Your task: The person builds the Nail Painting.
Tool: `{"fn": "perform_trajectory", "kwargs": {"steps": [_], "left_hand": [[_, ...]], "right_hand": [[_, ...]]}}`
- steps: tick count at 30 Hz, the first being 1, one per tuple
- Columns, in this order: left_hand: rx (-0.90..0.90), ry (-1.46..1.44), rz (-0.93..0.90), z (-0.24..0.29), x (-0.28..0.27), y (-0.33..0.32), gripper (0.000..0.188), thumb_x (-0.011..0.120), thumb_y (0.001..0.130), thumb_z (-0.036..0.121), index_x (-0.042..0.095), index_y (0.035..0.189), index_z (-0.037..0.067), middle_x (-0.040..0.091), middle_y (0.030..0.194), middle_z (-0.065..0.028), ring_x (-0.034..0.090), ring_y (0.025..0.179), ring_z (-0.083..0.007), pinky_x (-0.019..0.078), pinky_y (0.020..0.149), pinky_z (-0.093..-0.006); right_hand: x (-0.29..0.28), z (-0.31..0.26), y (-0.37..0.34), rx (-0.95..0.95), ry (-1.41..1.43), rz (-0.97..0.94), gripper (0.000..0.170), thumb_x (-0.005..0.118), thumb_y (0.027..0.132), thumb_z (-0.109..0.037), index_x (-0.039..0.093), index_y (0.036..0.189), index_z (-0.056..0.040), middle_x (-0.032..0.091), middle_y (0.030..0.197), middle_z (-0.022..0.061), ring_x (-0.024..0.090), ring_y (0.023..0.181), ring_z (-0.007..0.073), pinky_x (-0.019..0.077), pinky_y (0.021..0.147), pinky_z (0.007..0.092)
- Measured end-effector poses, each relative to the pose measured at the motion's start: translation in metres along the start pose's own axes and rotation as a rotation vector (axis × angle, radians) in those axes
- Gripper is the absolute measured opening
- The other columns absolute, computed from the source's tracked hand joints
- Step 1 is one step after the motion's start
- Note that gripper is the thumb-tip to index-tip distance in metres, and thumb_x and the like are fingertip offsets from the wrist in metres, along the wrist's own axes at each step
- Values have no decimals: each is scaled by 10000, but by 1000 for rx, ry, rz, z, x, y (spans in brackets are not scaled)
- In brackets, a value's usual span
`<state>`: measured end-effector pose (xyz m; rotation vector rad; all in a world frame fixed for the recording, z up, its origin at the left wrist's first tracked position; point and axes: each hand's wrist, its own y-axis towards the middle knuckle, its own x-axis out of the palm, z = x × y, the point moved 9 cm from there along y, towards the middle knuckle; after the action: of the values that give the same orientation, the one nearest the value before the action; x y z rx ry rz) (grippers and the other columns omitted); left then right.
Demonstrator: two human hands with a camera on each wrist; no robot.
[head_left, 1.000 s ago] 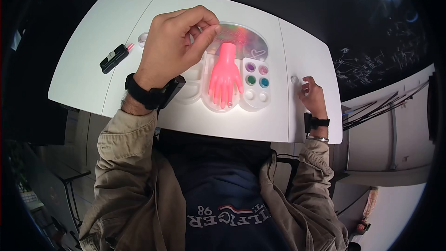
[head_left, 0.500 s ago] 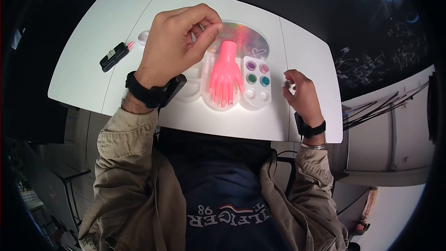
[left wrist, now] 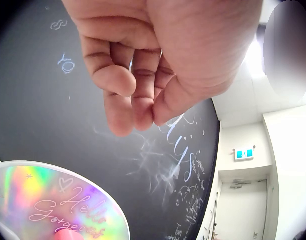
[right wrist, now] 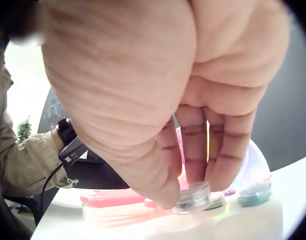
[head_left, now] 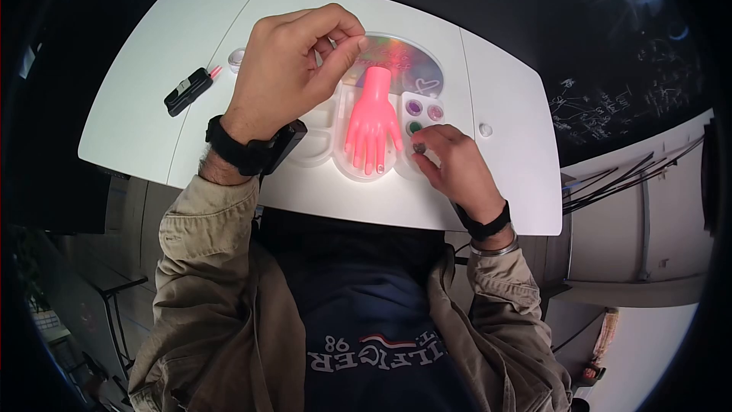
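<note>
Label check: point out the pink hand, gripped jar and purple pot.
Pink hand [head_left: 372, 116], head view, broad middle.
Gripped jar [right wrist: 193, 199], right wrist view, clear side.
Purple pot [head_left: 413, 108], head view, its top.

Your white table [head_left: 366, 204] spans the middle of the head view, two thin seams crossing its top, one left of centre and one right. Left in the frame, you have a black case [head_left: 188, 94] lying aslant, pink tips at its upper end, with a small round jar [head_left: 235, 59] near them. Your white tray [head_left: 311, 154] sits at the centre; just past the right seam lies a small clear round piece [head_left: 486, 130].
</note>
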<state>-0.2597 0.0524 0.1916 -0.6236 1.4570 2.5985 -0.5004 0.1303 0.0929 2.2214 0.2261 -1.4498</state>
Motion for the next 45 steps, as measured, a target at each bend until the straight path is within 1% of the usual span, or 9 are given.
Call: {"fn": "perform_trajectory", "kwargs": {"steps": [7,10,13,24,32,36,37,40,45], "left_hand": [[3,-9,2,0,0,1,66,814,1009,99,772,1014,48,789,852,-51,710,651,-137,518,569,-262],[-6,0,-10,-1,1,-1,68,846,1010,76,805,1031,26,804,861,-25,698,701,-74,472,574,-225],[-4,-7,-16,0,2,0,70,847,1009,76,805,1034,26,805,860,-24,699,700,-76,473,575,-226],[-1,-8,-2,1,-1,-1,51,836,1008,59,800,1029,30,801,862,-20,692,701,-77,474,581,-226],[15,-23,1,2,-2,0,46,828,1014,53,800,1035,25,796,858,-18,689,701,-73,469,582,-223],[20,-15,-3,1,0,0,50,831,1013,59,803,1039,26,795,851,-18,690,698,-73,467,581,-222],[19,-14,-4,1,0,0,52,832,1013,61,804,1039,27,795,849,-18,691,697,-73,467,580,-222],[1,-13,-14,3,2,1,66,819,1006,88,771,1007,43,786,837,-51,745,676,-154,573,609,-265],[5,-13,-13,4,1,2,70,824,1007,94,773,1009,46,786,836,-50,743,673,-151,570,609,-263]], "right_hand": [[7,3,-1,15,-21,-33,232,833,915,-49,770,1134,-4,787,1140,196,763,1068,420,654,932,491],[8,2,-2,-17,-7,-26,180,833,915,-47,781,1081,-2,793,1134,190,760,1074,411,651,935,487],[13,4,-3,-36,2,-5,130,832,915,-44,788,1031,-3,797,1124,180,753,1069,397,646,934,484],[-8,6,-7,-52,-8,87,153,880,904,-84,810,1021,-15,812,1063,154,754,1030,374,637,903,473],[-49,92,-25,150,-222,281,145,902,900,-105,805,958,-15,808,983,161,757,935,384,607,827,473],[-48,135,-42,351,-405,207,204,904,886,-115,784,1030,-33,788,1000,146,751,989,382,621,845,481],[-45,146,-46,403,-413,173,265,908,875,-115,776,1094,-46,796,1111,136,747,1050,381,632,861,488],[-43,148,-50,410,-449,210,327,902,873,-93,773,1171,-61,791,1187,135,743,1089,392,640,880,490],[-35,173,-57,451,-474,193,380,863,883,-37,777,1251,-78,792,1256,158,751,1124,405,655,910,497]]}}
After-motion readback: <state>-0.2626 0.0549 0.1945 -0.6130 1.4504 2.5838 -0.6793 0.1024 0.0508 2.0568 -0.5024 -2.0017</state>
